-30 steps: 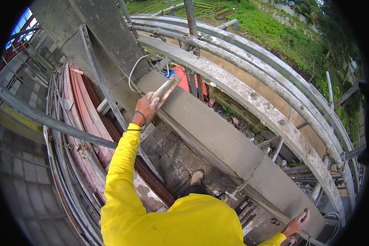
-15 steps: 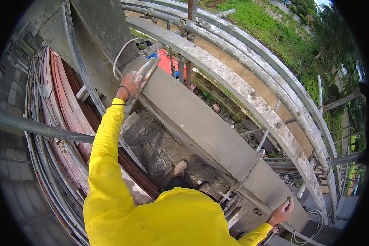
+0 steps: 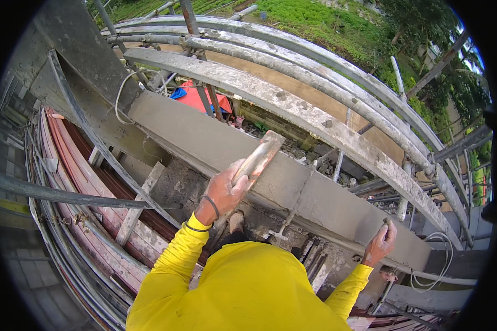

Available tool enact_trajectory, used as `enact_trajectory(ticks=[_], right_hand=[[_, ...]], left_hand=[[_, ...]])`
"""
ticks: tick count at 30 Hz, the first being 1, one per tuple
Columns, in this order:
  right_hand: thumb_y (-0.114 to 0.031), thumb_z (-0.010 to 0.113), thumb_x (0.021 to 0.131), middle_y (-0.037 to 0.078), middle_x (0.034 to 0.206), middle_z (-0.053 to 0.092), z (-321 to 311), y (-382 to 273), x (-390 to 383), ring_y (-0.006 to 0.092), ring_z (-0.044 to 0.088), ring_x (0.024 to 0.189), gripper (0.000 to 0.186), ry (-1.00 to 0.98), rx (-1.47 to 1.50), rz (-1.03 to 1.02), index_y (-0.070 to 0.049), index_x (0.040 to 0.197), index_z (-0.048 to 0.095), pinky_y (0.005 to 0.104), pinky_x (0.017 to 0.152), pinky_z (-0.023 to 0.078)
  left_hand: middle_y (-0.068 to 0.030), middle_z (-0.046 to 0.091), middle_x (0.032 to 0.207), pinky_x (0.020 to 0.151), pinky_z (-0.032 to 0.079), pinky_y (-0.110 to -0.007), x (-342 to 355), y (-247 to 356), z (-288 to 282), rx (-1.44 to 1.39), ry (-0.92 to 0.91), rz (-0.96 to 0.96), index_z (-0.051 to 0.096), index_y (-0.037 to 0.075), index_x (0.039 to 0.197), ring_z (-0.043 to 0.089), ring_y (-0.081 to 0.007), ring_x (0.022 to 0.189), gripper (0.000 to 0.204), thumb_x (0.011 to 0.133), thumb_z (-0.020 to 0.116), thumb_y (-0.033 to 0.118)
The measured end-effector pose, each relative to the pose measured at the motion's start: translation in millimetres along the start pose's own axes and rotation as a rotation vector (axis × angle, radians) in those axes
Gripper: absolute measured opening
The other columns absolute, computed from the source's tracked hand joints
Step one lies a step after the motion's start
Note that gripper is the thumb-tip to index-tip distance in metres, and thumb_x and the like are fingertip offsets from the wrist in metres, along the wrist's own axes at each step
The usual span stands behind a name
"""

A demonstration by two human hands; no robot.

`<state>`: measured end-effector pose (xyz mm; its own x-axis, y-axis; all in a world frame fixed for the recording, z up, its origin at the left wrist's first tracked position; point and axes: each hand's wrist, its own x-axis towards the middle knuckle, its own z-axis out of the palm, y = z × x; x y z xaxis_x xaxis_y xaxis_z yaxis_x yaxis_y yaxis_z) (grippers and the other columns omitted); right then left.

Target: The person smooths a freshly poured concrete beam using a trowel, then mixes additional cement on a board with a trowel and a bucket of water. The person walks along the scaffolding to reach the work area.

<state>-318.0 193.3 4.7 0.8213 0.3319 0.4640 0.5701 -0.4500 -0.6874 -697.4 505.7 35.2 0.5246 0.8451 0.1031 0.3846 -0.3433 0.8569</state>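
My left hand (image 3: 225, 188) grips the pale handle of a plastering float (image 3: 266, 157), its long flat board standing across the smooth grey concrete ledge (image 3: 204, 131). Whether the board touches the surface along its whole length, I cannot tell. Farther right, my right hand (image 3: 379, 243) is closed, fingers curled, at the near side of the same ledge. Something small and grey shows at its fingertips, either mortar or a mortar-covered finger. Between the two hands, a thin metal clamp (image 3: 297, 201) crosses the ledge.
Scaffold pipes (image 3: 309, 71) and a mortar-spattered beam (image 3: 292, 102) curve beyond the ledge. On the left lie long reddish metal sections (image 3: 77, 165) and a crossing pipe (image 3: 66, 193). A looped cable (image 3: 433, 265) hangs at the right end; a red tarp (image 3: 196, 98) lies below.
My left hand has brought the float rightward along the ledge, from its far left end toward the clamp. My right hand stays closed near the right end. The whole view has shifted.
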Motion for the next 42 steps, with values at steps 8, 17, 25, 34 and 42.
enact_trajectory(ticks=[8,17,25,34,42], right_hand=[[-0.005,0.054,0.101,0.012,0.115,0.071,-25,43,-10,0.0223,0.066,0.107,0.026,0.151,0.102,0.126,0.003,0.119,0.069,0.0346,0.098,0.05],[-0.004,0.054,0.1,0.012,0.117,0.071,-56,84,-5,0.0227,0.067,0.108,0.027,0.186,0.088,0.069,0.004,0.121,0.069,0.0351,0.098,0.051],[-0.004,0.055,0.101,0.011,0.116,0.072,-84,101,-23,0.0204,0.066,0.106,0.026,0.263,-0.056,0.189,0.003,0.121,0.07,0.0326,0.096,0.051],[-0.009,0.054,0.101,0.011,0.119,0.073,-57,51,-68,0.0224,0.067,0.109,0.029,0.331,-0.18,0.316,0.001,0.122,0.071,0.0344,0.099,0.05],[-0.011,0.052,0.1,0.021,0.127,0.068,-60,88,-156,0.0348,0.064,0.116,0.034,0.462,-0.597,0.255,0.004,0.125,0.069,0.0418,0.102,0.049]], left_hand=[[-0.0238,0.072,0.111,0.084,0.055,-0.031,-18,23,82,0.103,0.044,0.003,0.049,0.0,0.151,0.07,-0.0163,0.092,0.059,0.093,0.056,0.008],[-0.0304,0.069,0.119,0.091,0.055,-0.042,-3,-3,45,0.431,0.046,-0.052,0.055,0.004,0.147,0.07,-0.043,0.107,0.056,0.092,0.061,0.015],[-0.0295,0.068,0.123,0.094,0.055,-0.043,39,15,-63,0.383,0.183,-0.134,0.055,0.001,0.144,0.068,-0.0451,0.11,0.053,0.093,0.058,0.013],[-0.0283,0.067,0.114,0.083,0.055,-0.051,13,27,91,0.337,-0.258,0.152,0.043,0.01,0.156,0.066,-0.0488,0.099,0.067,0.091,0.06,0.008],[-0.0301,0.066,0.124,0.09,0.054,-0.049,46,-30,1,0.44,-0.188,-0.052,0.045,0.008,0.156,0.066,-0.0476,0.111,0.063,0.094,0.06,0.009]])
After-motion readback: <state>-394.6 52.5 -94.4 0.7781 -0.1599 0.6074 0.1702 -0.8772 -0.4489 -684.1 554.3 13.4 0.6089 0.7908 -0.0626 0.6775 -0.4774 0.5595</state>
